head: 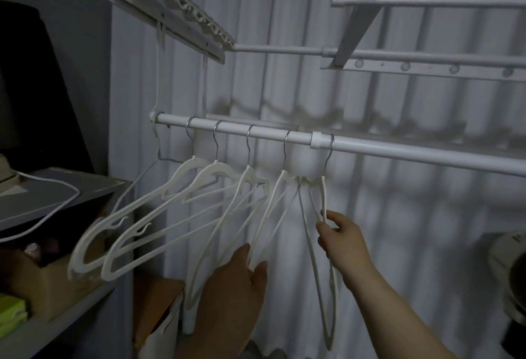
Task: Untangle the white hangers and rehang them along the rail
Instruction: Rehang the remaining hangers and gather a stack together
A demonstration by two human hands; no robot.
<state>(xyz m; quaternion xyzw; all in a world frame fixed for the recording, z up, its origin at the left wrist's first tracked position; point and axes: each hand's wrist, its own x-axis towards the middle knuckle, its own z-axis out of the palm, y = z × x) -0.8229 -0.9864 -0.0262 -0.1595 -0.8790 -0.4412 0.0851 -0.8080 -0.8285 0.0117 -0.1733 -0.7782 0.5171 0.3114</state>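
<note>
Standing beside the person, I see the white hangers (159,216) hooked in a row on the rail (256,131), their bodies swung down toward seven o'clock. The two at the right end crowd together at the neck, and I cannot tell whether they are locked or only touching.

If the person pulls either one sideways now, I would expect the neighbour to be dragged along, and its hook could lift off and drop. The last hanger (308,244) hooks just past a white collar (317,140) on the rail, so sliding it leftward might jam there. The long thin arms could also swing into the others and snag again.

The right hand (341,242) pinches one arm of that last hanger at the hand's eleven o'clock; the rest of the frame drops past the wrist toward six. The left hand (230,290) sits lower, at the right hand's eight o'clock, and holds the lower bend of the next hanger (270,216) between thumb and fingers. The remaining hangers hang free at its ten o'clock, above a shelf (57,187) and a box (153,301).
</note>
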